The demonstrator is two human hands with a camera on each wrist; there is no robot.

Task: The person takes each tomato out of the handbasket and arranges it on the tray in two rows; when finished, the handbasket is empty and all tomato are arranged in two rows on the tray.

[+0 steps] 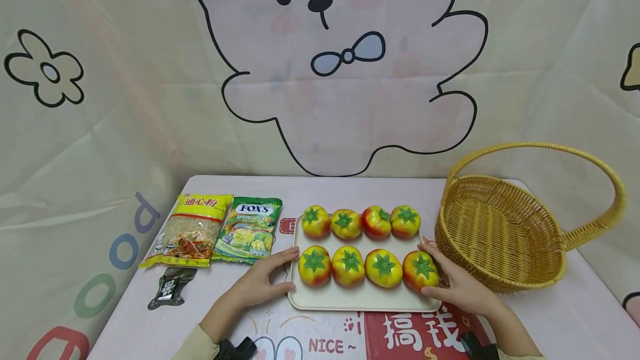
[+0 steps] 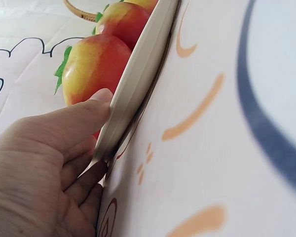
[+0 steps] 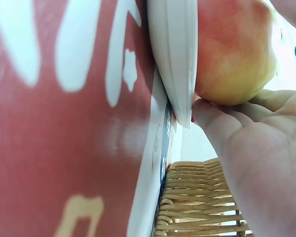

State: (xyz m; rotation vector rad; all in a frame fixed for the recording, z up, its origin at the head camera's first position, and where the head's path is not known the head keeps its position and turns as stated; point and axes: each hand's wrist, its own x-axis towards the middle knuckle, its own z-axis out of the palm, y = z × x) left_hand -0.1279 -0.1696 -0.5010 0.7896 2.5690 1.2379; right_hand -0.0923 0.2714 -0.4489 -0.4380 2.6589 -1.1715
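Note:
A cream rectangular tray (image 1: pixel 370 300) bears two rows of red-and-yellow tomatoes with green star-shaped leaf tops. My left hand (image 1: pixel 260 279) holds the tray's left edge; in the left wrist view its thumb (image 2: pixel 101 96) lies on the rim and the fingers curl at the underside. At the front right corner, my right hand (image 1: pixel 462 285) grips the end tomato (image 1: pixel 420 270) of the near row, thumb on the near side and fingers behind. In the right wrist view those fingers lie against this tomato (image 3: pixel 234 54), just over the tray rim (image 3: pixel 185 74).
A yellow wicker basket (image 1: pixel 500 271) with a tall handle stands right of the tray. To the left lie a macaroni bag (image 1: pixel 192 229), a green FOX'S candy bag (image 1: pixel 248 229) and a small dark packet (image 1: pixel 171 288). A printed mat (image 1: pixel 330 343) lies under the tray.

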